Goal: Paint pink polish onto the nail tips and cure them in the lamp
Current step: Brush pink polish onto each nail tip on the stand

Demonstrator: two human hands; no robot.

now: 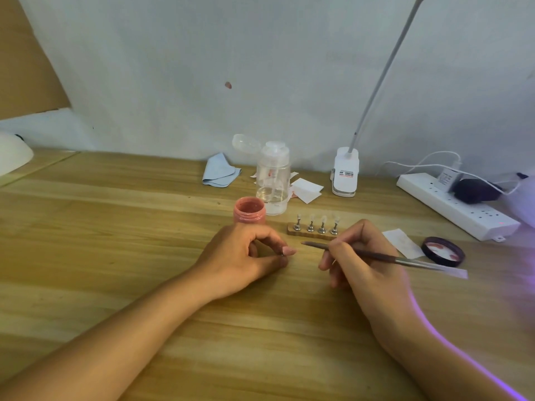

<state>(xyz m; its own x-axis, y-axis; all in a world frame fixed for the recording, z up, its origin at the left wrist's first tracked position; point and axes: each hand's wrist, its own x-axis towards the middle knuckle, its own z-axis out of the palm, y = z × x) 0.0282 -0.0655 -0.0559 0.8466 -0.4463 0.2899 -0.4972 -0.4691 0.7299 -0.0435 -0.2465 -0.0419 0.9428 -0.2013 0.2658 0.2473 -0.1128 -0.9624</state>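
Nail tip (289,251), pink, sat pinched in left hand (243,256); right hand (362,270) gripped brush (385,258), poised just beside. Painting step, seemingly; next stroke needed steadiness.

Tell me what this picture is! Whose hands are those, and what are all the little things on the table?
There is no machine here, just a person. The camera sits on their head and looks down, so you see their two arms the way they do. The left hand pinches a tiny nail tip, already pink, on its little stand. The right hand holds a thin brush like a pencil, pointing at that nail. On the wooden table, behind the hands, stand an open jar of pink polish, a clear bottle with its cap flipped open, and a small rack with four more pale nail tips. The jar's lid lies to the right, near a white power strip. Purple light glows in from the right edge.
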